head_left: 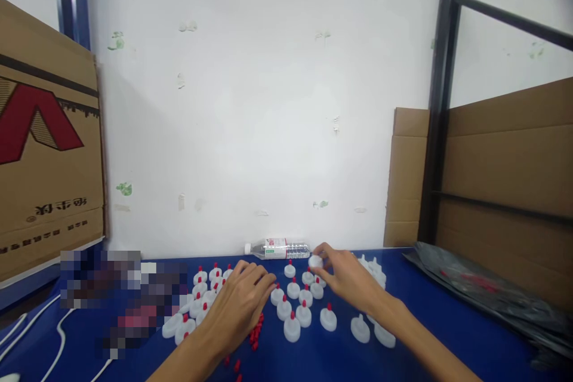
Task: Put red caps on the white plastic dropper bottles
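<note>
Right hand (347, 277) pinches a white cap (316, 261) by its rim: light, rigid plastic, likely slippery. Left hand (242, 304) rests open, palm down, on red tips (256, 329).

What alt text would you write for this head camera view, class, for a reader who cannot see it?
A person's right hand pinches a white cap while the left hand rests among red-tipped white caps on a blue table. A water bottle lies by the white wall; cardboard boxes stand alongside.
</note>
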Tool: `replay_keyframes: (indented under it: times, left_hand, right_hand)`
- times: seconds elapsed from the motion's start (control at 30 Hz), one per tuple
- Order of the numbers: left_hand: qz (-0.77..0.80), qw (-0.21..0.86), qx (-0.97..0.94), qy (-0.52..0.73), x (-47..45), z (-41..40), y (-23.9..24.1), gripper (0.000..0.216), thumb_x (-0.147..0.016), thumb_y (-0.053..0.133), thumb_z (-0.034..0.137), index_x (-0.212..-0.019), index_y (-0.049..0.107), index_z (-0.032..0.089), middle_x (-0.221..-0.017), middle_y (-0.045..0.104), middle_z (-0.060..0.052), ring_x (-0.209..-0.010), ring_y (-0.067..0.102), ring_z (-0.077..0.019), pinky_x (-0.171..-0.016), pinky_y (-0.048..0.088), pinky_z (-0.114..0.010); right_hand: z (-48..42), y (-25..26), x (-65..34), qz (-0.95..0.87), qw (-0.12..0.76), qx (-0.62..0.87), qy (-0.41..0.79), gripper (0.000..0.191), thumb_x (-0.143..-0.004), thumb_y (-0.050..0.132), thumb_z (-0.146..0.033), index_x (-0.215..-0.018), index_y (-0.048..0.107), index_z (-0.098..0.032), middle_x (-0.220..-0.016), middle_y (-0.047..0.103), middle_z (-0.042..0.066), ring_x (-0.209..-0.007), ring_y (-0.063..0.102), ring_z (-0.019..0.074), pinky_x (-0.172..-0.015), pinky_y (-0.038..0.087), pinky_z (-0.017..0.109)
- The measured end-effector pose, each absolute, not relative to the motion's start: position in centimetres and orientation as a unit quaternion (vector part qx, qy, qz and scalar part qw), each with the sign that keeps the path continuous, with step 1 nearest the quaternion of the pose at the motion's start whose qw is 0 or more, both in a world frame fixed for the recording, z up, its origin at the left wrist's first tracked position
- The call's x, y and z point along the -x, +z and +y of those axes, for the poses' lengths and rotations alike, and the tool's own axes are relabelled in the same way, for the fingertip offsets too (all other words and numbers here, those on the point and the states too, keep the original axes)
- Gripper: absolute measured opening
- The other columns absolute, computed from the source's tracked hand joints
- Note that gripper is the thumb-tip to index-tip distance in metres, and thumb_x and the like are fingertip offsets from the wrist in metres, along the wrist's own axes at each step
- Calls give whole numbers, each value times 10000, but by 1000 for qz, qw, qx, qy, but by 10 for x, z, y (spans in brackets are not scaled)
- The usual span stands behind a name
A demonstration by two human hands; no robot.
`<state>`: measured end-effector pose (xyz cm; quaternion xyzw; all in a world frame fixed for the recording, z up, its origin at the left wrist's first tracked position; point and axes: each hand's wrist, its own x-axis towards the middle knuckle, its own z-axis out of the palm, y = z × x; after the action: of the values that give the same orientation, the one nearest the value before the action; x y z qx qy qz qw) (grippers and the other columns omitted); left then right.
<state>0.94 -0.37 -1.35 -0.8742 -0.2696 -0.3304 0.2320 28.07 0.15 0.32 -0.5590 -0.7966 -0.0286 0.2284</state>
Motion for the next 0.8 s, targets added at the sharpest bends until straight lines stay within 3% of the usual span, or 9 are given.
replay_keyframes:
  times: [0.1, 0.2, 0.33, 0.47, 0.8]
  left_hand:
    - [-253, 242, 869, -350, -13, -8, -14, 173, -1031, 433, 146, -1059, 602, 168, -877, 642, -47, -755, 552, -210, -718, 397, -359]
    - [-236, 247, 873, -349, -17, -12, -15, 199, -1031, 403, 132, -1064, 597, 165, -864, 636, -46, -744, 553, -210, -685, 399, -344]
    - [-224, 244, 886, -326, -21, -15, -16, 271, -995, 356, 54, -997, 600, 170, -838, 626, -44, -708, 553, -203, -651, 402, -331]
    - [-247, 235, 881, -327, -19, -14, -17, 304, -978, 355, 30, -1076, 605, 173, -875, 653, -54, -738, 586, -208, -666, 424, -335]
    - [-249, 180, 872, -380, -14, -9, -20, 265, -1067, 372, 211, -1125, 630, 192, -897, 732, -38, -740, 667, -189, -672, 436, -330]
  right_hand:
    - [-14, 4, -263, -851, 297, 432, -42, 237, -995, 584, -314, -1222, 590, -247, -1113, 656, 38, -948, 631, 211, -833, 486, 319]
    - [-26, 0, -249, -877, 296, 373, -70, 261, -970, 643, -311, -1222, 608, -251, -1119, 637, 40, -987, 609, 228, -886, 488, 356]
    - [-28, -5, -243, -882, 291, 359, -87, 249, -951, 687, -326, -1176, 632, -236, -1127, 640, 58, -991, 622, 239, -891, 505, 379]
    - [-22, -10, -245, -880, 315, 347, -72, 316, -964, 677, -328, -1254, 611, -222, -1164, 690, 68, -1037, 658, 243, -920, 519, 369]
    - [-27, -22, -233, -841, 415, 347, 24, 345, -992, 616, -431, -1274, 650, -235, -1142, 737, 56, -1035, 703, 238, -918, 560, 328]
